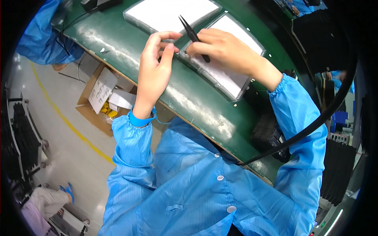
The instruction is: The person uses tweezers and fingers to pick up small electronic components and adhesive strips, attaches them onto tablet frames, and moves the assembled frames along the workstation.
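Black tweezers (pixel 190 32) are tucked in my right hand (pixel 226 49), their tips pointing up and away to the left. That hand's thumb and index finger come together at the left corner of a flat clear plastic case (pixel 230 84) with a white surface. My left hand (pixel 154 69) is just left of the same corner, fingers curved and thumb apart from the index finger. I see nothing held in it, though the inner fingers are partly hidden. A blue band (pixel 141 120) circles my left wrist. A second flat clear case (pixel 169 13) with a white top lies beyond my hands.
The green bench (pixel 197 112) runs diagonally under my hands, with small white scraps on it. A thick black cable (pixel 311 128) crosses near my right arm, beside a black device (pixel 271 135). An open cardboard box (pixel 88 92) stands below the bench edge. Someone's blue sleeve (pixel 41 41) shows at far left.
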The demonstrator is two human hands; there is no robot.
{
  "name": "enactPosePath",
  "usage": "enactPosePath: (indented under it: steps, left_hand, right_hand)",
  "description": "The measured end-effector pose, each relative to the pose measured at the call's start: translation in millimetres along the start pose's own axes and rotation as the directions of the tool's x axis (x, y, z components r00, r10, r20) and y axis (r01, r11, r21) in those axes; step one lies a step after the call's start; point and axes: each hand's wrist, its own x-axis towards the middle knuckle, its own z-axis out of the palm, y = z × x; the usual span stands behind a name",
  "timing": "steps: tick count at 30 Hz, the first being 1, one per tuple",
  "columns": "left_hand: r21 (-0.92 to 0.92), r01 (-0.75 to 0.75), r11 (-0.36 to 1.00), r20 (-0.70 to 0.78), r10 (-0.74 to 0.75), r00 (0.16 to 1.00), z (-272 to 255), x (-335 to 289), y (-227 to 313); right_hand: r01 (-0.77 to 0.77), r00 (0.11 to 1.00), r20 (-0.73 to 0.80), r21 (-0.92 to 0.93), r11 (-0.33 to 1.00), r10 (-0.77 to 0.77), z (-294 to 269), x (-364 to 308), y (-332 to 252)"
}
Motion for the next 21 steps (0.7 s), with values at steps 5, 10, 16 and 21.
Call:
enactPosePath:
  steps: [5,10,16,21]
  left_hand:
    - [0.017,0.027,0.999,0.038,-0.027,0.999,-1,0,0]
    - [0.134,-0.149,0.980,-0.001,0.150,0.989,2,1,0]
    - [0.303,-0.386,0.871,0.178,0.346,0.921,16,9,13]
    - [0.238,-0.201,0.950,0.056,0.194,0.979,21,7,16]
  right_hand:
    - [-0.115,0.992,0.047,0.042,0.992,0.113,-3,-6,5]
    - [-0.270,0.961,0.017,0.288,0.919,0.277,-10,-21,1]
    - [-0.263,0.899,-0.003,0.797,0.544,0.439,-2,-31,-7]
    - [-0.258,0.864,0.028,0.882,0.394,0.503,-13,-33,-12]
